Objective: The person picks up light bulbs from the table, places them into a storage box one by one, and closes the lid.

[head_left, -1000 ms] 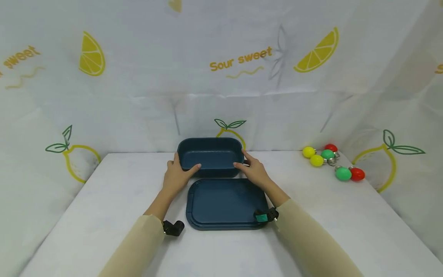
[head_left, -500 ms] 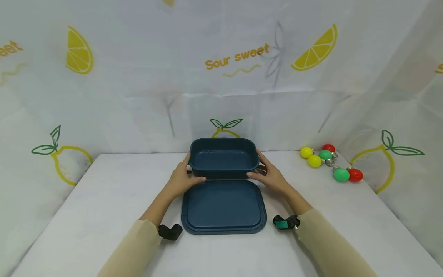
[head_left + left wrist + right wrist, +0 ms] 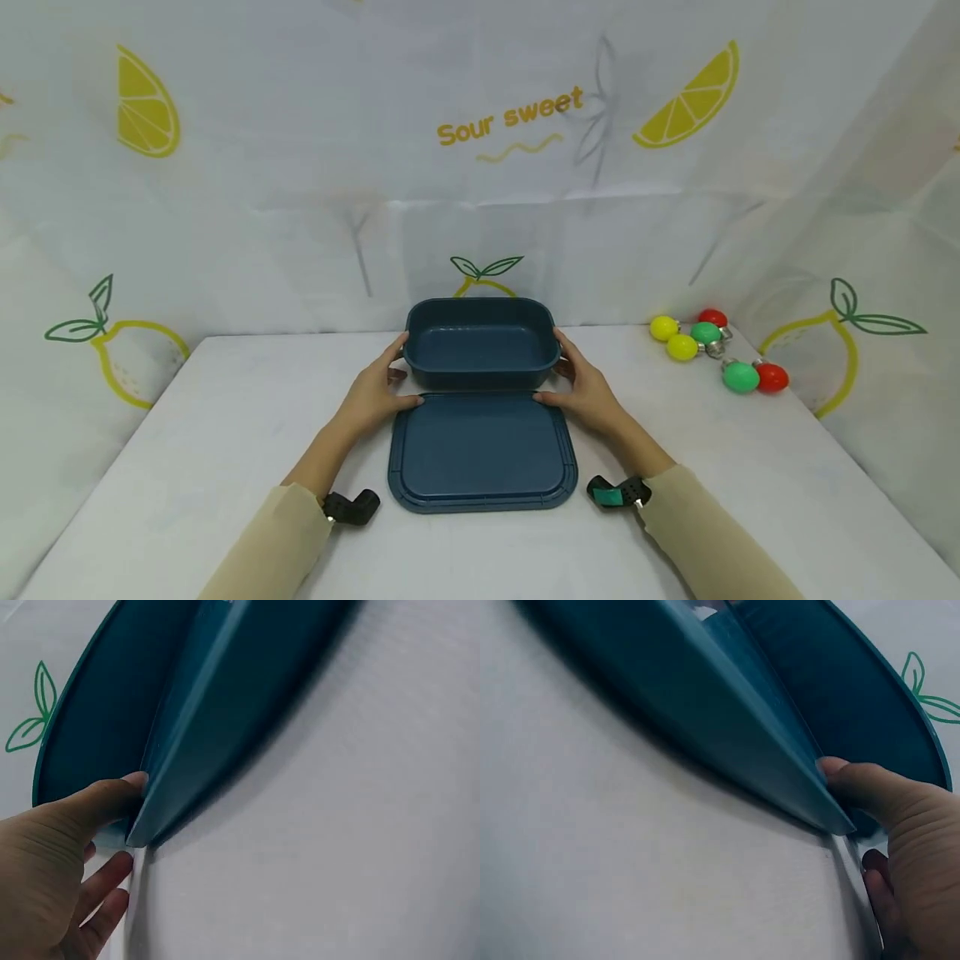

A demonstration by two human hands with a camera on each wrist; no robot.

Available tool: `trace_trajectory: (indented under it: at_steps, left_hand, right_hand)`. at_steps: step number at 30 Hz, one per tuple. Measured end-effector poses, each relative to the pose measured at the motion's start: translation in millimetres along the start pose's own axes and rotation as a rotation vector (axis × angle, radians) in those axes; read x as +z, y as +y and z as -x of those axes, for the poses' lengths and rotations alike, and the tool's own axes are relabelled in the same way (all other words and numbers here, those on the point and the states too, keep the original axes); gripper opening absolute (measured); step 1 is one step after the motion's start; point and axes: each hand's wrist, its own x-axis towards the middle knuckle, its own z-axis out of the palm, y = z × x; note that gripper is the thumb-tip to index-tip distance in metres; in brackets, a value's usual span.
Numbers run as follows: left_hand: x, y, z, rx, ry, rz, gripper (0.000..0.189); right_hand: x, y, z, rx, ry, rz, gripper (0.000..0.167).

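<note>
A dark blue rectangular box (image 3: 480, 379) stands without a cover near the table's back edge, its bare floor showing. Right in front of it lies a flat, rimmed, dark blue lid (image 3: 483, 454). My left hand (image 3: 366, 402) is at the left end of the box, fingers extended beside its wall, with the thumb at the lid's back left corner. Mirroring it, my right hand (image 3: 592, 402) keeps its fingers along the right end, thumb at the back right corner of the lid. In both wrist views the thumb tips sit where box wall (image 3: 90, 727) and lid edge (image 3: 780, 750) meet.
Several bulb-shaped pieces in yellow, green (image 3: 741, 377) and red (image 3: 772, 378) lie at the back right of the white table (image 3: 247, 433). A white curtain with lemon prints (image 3: 300, 150) hangs behind the table and at both sides.
The box moved right and now lines up with the lid. Both hands moved with it, then the thumbs slid off its front wall down to the lid's back corners.
</note>
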Motion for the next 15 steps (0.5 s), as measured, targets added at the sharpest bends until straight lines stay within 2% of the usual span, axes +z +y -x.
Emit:
trace_trajectory:
  at_steps: [5, 8, 12, 15]
  left_hand:
    - [8.3, -5.6, -3.3, 0.005, 0.073, -0.002, 0.105]
    - [17.0, -9.5, -4.5, 0.001, 0.107, 0.037, 0.103]
    - [24.3, -11.1, -2.0, -0.014, 0.118, 0.088, 0.102]
    - [23.0, -10.1, -0.3, -0.021, 0.109, 0.128, 0.095]
  right_hand:
    - [0.8, 1.9, -0.7, 0.016, 0.002, 0.016, 0.11]
    - [-0.3, 3.3, 1.4, 0.011, 0.008, 0.022, 0.11]
    - [-1.2, 4.5, 2.5, -0.008, 0.021, 0.066, 0.109]
    - [-0.3, 4.1, 1.0, -0.006, 0.016, 0.07, 0.107]
